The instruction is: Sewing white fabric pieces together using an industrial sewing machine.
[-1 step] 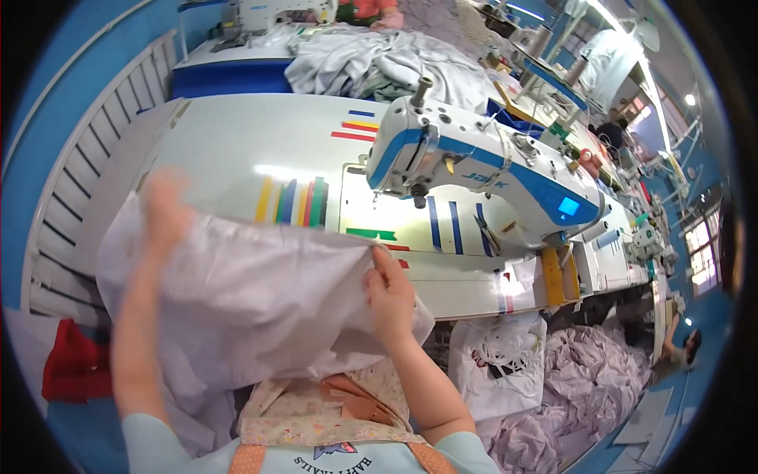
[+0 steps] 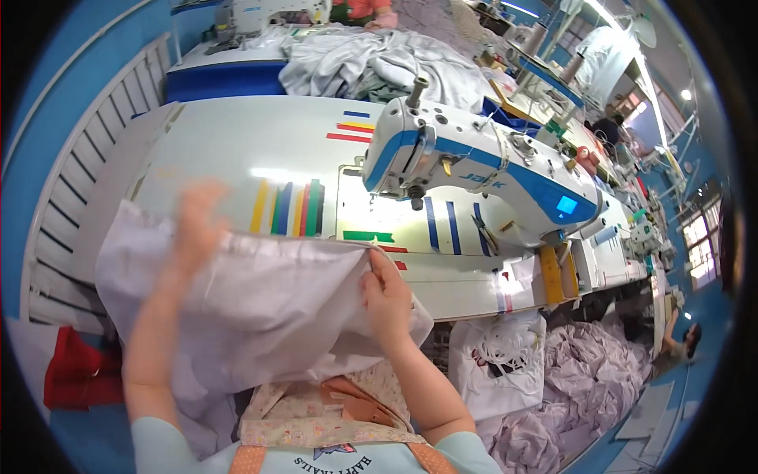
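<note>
Nearest, at the lower edge, a floral apron [image 2: 332, 419] covers the lap; above it both forearms rise into a sheet of white cloth [image 2: 268, 308] held up between the body and the table [image 2: 237, 150].

The right hand [image 2: 388, 296] is clenched on the cloth's upper right corner, fingers folded over the hemmed edge; the left hand [image 2: 197, 225] is motion-blurred at the upper left part of the same edge, so I cannot tell whether it grips or only brushes the fabric, though it lies against it.

The cloth's long axis runs left to right, along the hem stretched between the two hands; that hem sits toward the far side, facing the table, while the loose body of the cloth hangs down toward the lap and spills past the left arm. The cloth lies between the hands, so neither has to reach; the right hand is the nearer one to the sewing machine [image 2: 482, 170], whose needle end stands beyond and slightly right of it, well apart from the hem.

Coloured tape strips [image 2: 288, 209] mark the tabletop just past the hem; farther off, a grey fabric heap [image 2: 355, 67] lies behind the machine; to the lower right, pale bundles [image 2: 553, 379] pile on the floor.
</note>
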